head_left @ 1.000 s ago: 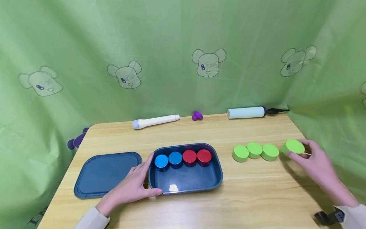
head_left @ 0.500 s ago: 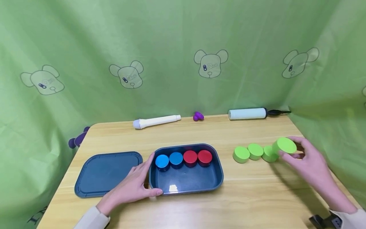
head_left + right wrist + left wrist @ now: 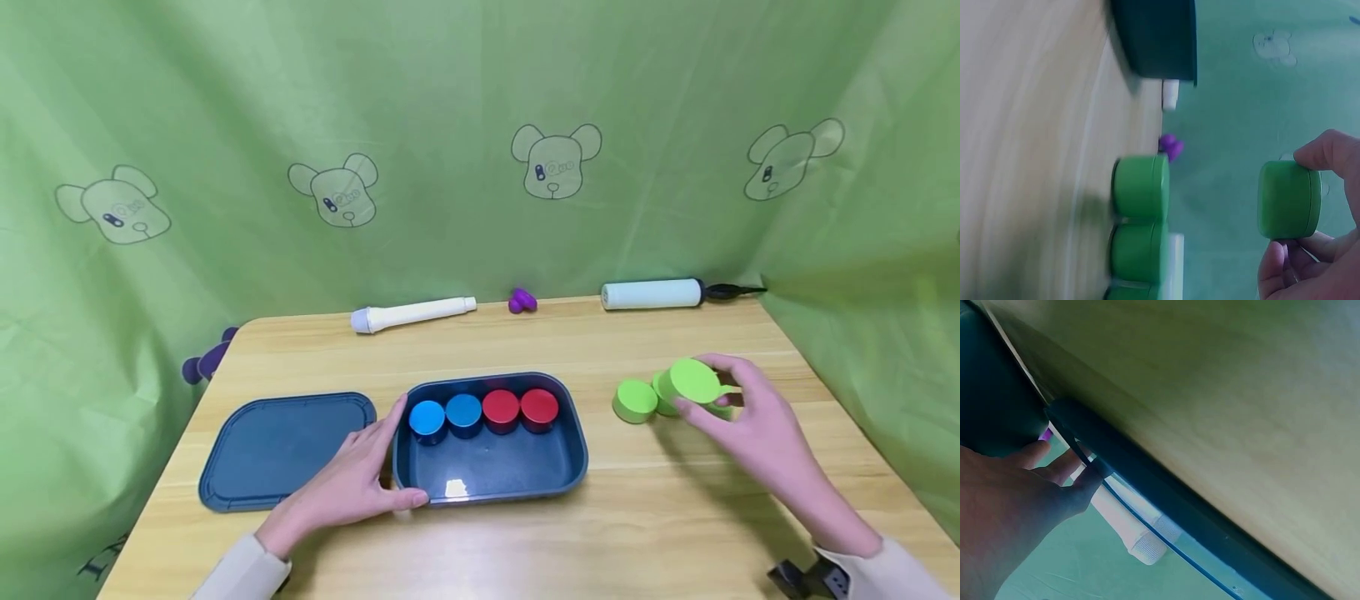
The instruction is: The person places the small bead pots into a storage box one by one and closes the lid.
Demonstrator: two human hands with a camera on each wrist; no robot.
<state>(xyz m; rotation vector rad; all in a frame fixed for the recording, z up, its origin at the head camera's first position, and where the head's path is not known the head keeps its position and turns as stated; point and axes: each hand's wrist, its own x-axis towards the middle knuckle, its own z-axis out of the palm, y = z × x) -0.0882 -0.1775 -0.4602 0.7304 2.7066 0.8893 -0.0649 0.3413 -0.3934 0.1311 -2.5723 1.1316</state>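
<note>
My right hand (image 3: 761, 425) pinches a small green round tin (image 3: 692, 380) between thumb and fingers, raised above the table. In the right wrist view this tin (image 3: 1286, 200) is held apart from the row of green tins (image 3: 1140, 187). From my head, it overlaps part of that row, where the leftmost green tin (image 3: 635, 402) shows fully. My left hand (image 3: 348, 487) rests against the left end of a dark blue box (image 3: 498, 471), thumb at the near corner, fingers stretched along the side. Inside stand two blue tins (image 3: 427, 418) and two red tins (image 3: 539, 407), along the back wall.
A dark blue lid (image 3: 281, 450) lies flat left of the box. Along the table's back edge are a white microphone (image 3: 416, 313), a purple knobbed object (image 3: 522, 301) and a pale cylinder with a black tapered end (image 3: 654, 294). Green curtain (image 3: 450, 150) hangs behind.
My right hand has carried the green tin leftward, from the right of the row to over it. My left hand stays at the box's left end.
</note>
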